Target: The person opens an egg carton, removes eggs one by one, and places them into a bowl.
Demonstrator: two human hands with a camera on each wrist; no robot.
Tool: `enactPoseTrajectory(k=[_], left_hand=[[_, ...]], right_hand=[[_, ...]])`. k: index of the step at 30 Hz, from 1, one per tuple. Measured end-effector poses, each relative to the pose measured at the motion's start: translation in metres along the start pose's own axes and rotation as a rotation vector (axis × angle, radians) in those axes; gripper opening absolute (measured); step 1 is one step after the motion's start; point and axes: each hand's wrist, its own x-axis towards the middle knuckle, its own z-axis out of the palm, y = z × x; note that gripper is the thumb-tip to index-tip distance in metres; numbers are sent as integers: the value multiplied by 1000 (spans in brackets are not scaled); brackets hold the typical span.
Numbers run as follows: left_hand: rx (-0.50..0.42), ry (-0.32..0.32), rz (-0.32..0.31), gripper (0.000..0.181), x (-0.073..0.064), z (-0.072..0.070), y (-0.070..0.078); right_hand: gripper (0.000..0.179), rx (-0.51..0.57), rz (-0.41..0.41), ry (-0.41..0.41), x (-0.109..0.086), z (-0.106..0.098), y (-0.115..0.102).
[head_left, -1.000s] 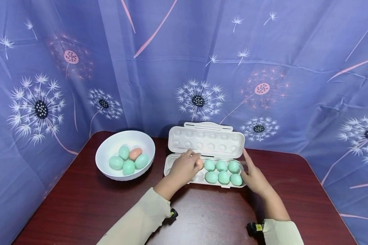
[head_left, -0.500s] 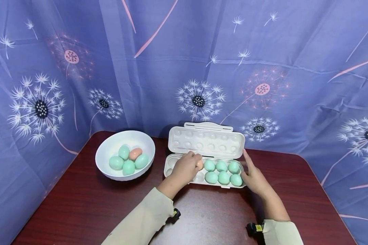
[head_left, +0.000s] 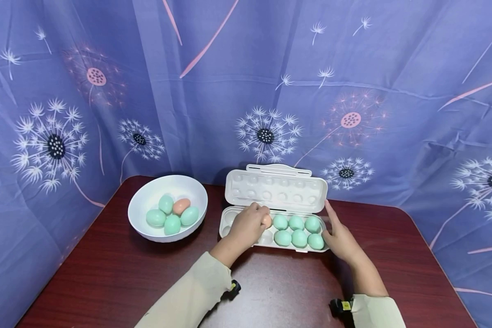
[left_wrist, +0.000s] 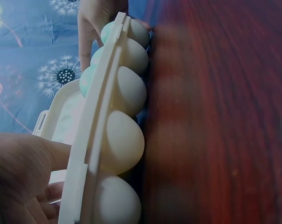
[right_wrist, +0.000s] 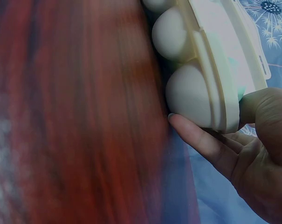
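Observation:
A white egg carton (head_left: 266,238) lies with its lid leaning back. Several mint-green eggs (head_left: 299,238) fill its right part. My left hand (head_left: 246,227) reaches over the carton's left part, its curled fingers pinching an orange egg (head_left: 266,221) in the back row; the fingertips are mostly hidden. My right hand (head_left: 343,239) grips the carton's right end, thumb at the rim. In the right wrist view, a finger (right_wrist: 203,140) lies against the underside of the last cup, with the rim between it and the thumb.
A white bowl (head_left: 137,223) stands to the left, holding several mint-green eggs (head_left: 172,224) and one orange egg. The dark red table (head_left: 127,278) ends at a blue dandelion-patterned cloth (head_left: 213,114) behind. The open lid (head_left: 274,187) rises at the carton's back.
Over the last second my left hand shifts very slightly right and its wrist turns a little, still at the orange egg. My right hand, the carton and the bowl stay put.

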Motion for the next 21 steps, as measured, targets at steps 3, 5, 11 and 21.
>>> enactPoseTrajectory(k=[3, 5, 11, 21], left_hand=[[-12, 14, 2, 29, 0, -1, 0], [-18, 19, -1, 30, 1, -1, -1], [-33, 15, -26, 39, 2, -3, -1], [-99, 29, -33, 37, 1, -21, 0]], right_hand=[[90, -8, 1, 2, 0, 0, 0], [90, -10, 0, 2, 0, 0, 0], [89, -20, -8, 7, 1, 0, 0], [89, -11, -4, 2, 0, 0, -1]])
